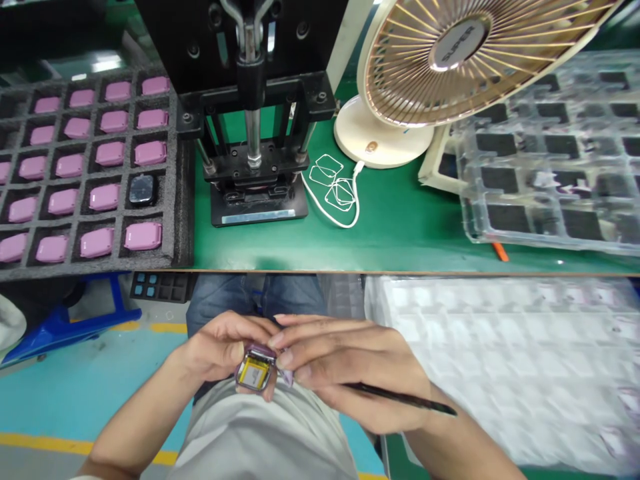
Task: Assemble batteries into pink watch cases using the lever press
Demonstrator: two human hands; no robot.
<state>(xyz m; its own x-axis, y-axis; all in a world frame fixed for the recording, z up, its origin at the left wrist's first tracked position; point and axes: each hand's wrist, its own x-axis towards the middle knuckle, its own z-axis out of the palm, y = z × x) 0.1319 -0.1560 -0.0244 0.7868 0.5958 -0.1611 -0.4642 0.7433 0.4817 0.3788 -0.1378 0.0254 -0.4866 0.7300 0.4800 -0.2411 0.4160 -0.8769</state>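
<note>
Close to my body, my left hand point(227, 343) is closed on a small square watch case point(255, 372), its open side facing up and showing a yellow and silver battery. My right hand point(350, 367) touches the right side of the case, its fingers pressed together around a small purple part point(287, 375). A thin black tool point(403, 397) also lies in my right hand, its dark end sticking out past the palm to the right. The fingertips of both hands nearly meet above the case.
On the green bench point(390, 227), a foam tray point(183, 220) of purple cases stands left, beside a black press point(255, 167). A fan point(385, 140), white gaskets point(340, 193) and clear trays point(550, 233) are further right. A white tray point(450, 360) lies below the bench edge.
</note>
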